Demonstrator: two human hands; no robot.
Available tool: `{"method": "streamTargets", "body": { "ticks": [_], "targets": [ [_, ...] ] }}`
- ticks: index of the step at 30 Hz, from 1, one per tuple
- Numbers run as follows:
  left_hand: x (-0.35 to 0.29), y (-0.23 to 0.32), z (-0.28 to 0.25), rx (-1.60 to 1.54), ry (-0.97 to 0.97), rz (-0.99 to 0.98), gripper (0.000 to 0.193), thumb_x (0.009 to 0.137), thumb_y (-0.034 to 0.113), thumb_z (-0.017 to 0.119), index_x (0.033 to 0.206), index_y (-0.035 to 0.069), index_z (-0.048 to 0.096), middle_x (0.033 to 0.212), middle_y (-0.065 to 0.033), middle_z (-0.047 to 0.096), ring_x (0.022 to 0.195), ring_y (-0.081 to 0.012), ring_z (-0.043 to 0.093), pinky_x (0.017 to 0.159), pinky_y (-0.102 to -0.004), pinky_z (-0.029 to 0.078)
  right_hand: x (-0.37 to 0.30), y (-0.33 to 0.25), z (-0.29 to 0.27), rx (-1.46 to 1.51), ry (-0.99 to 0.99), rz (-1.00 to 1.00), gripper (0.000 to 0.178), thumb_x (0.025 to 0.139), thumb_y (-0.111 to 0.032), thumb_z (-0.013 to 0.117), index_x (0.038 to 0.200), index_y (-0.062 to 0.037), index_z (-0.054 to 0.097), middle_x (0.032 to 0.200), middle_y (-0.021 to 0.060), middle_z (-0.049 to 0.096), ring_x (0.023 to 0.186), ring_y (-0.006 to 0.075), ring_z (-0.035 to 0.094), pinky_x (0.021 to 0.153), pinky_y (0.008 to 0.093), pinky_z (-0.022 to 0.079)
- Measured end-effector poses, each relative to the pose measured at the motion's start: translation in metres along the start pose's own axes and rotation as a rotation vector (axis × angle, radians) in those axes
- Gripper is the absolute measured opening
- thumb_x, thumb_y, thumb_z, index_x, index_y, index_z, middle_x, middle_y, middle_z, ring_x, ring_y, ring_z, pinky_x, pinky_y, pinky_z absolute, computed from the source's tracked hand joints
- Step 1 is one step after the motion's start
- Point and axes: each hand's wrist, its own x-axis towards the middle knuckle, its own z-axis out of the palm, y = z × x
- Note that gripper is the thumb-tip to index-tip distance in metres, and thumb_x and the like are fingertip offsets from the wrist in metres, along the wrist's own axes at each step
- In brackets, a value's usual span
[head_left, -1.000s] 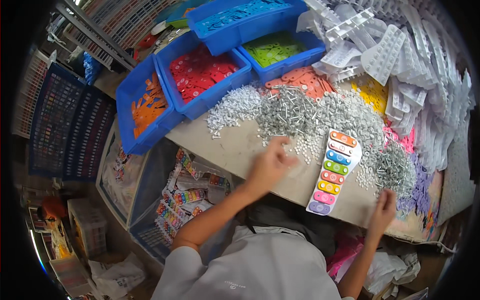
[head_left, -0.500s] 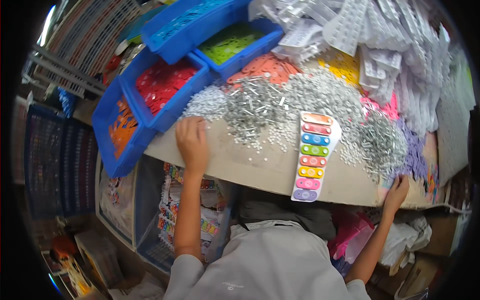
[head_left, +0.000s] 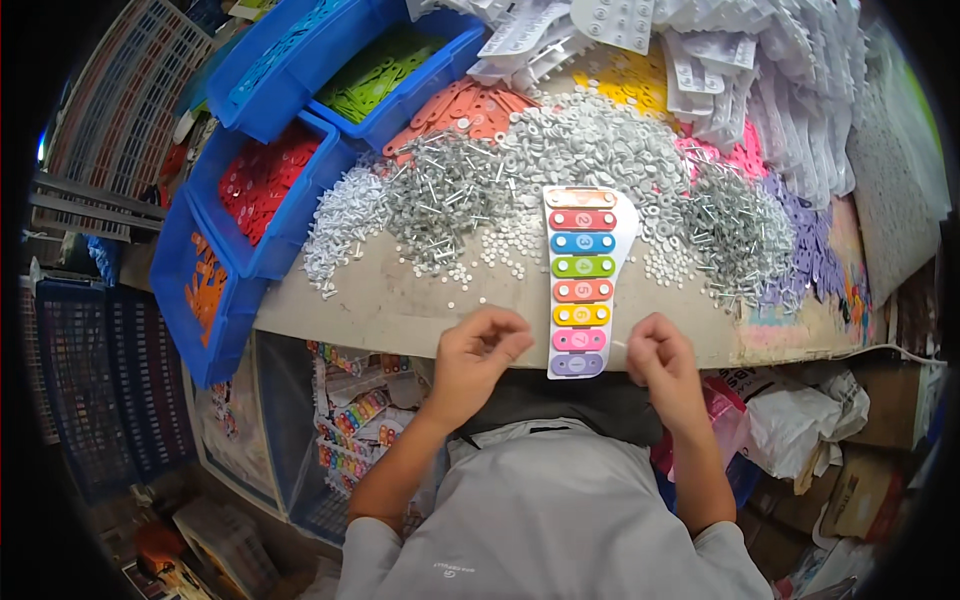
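Observation:
A toy xylophone [head_left: 624, 225] lies upright on the table's front part, a white base with a column of coloured bars. White round caps show at the ends of the red to yellow bars. At the pink bar [head_left: 580, 341] and the purple bar [head_left: 578, 365] nearest me, the ends show small dark spots instead. Just left of its lower end, my left hand [head_left: 474, 362] is closed in a pinch; anything between the fingertips is too small to make out. My right hand [head_left: 665, 365] hovers to the right of the same end, fingers curled together, their contents hidden.
Heaps of metal pins [head_left: 445, 195], white washers [head_left: 590, 145] and white caps [head_left: 345, 215] cover the table's middle. Blue bins [head_left: 335, 170] of coloured bars stand at left. White bases [head_left: 770, 90] are stacked at the back right. Purple bars [head_left: 815, 240] lie at right.
My left hand has come from the white heap at left toward the xylophone's lower end. My right hand has moved in from the table's right edge. The view has shifted.

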Motion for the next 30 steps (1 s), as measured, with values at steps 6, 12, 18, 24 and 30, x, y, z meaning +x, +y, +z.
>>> {"method": "streamTargets", "body": {
  "ticks": [6,12,18,24,30],
  "targets": [
    [0.011,-0.02,0.009,-0.39,-0.275,-0.341,0.01,0.096,0.002,0.067,0.103,-0.005,0.069,0.082,-0.0107,0.071,0.063,-0.0095,0.064,0.05,-0.0203,0.05,0.009,0.019,0.012,-0.065,0.005,-0.011,0.021,0.105,-0.022,0.061,0.095,-0.0049,0.053,0.073,-0.0061,0.05,0.063,0.0006,0.041,0.056,0.0191,0.031],
    [0.015,-0.027,0.014,-0.343,-0.323,-0.343,0.01,0.097,0.004,0.066,0.102,-0.003,0.07,0.083,-0.0106,0.072,0.063,-0.0088,0.064,0.049,-0.019,0.048,0.012,0.021,0.013,-0.151,0.071,-0.028,0.017,0.103,-0.016,0.063,0.096,-0.0044,0.052,0.075,-0.0049,0.055,0.066,0.0,0.047,0.058,0.018,0.036],
    [0.019,-0.023,0.017,0.131,-0.283,-0.187,0.049,0.097,0.017,0.071,0.136,0.001,0.047,0.076,-0.0036,0.068,0.062,-0.0056,0.058,0.054,-0.0199,0.042,0.019,0.009,0.009,-0.189,0.059,0.113,0.024,0.098,-0.016,0.069,0.105,-0.0033,0.05,0.065,-0.0009,0.057,0.053,0.0032,0.047,0.048,0.0208,0.034],
    [0.03,-0.011,0.019,0.138,-0.456,-0.365,0.056,0.099,0.022,0.068,0.14,-0.001,0.038,0.075,-0.0049,0.067,0.066,-0.0057,0.059,0.06,-0.0218,0.043,0.026,-0.003,-0.001,-0.089,-0.042,0.291,0.035,0.098,-0.022,0.07,0.118,-0.0021,0.048,0.064,0.0028,0.061,0.05,0.0076,0.055,0.044,0.0209,0.037],
    [0.042,-0.019,0.015,0.064,-0.544,-0.318,0.054,0.099,0.024,0.067,0.137,-0.003,0.04,0.083,-0.0113,0.072,0.072,-0.0127,0.067,0.065,-0.0292,0.051,0.034,0.001,-0.007,-0.187,-0.177,0.36,0.028,0.1,-0.026,0.068,0.102,-0.0004,0.059,0.067,0.0015,0.064,0.051,0.0086,0.059,0.045,0.021,0.039]
  ]
}}
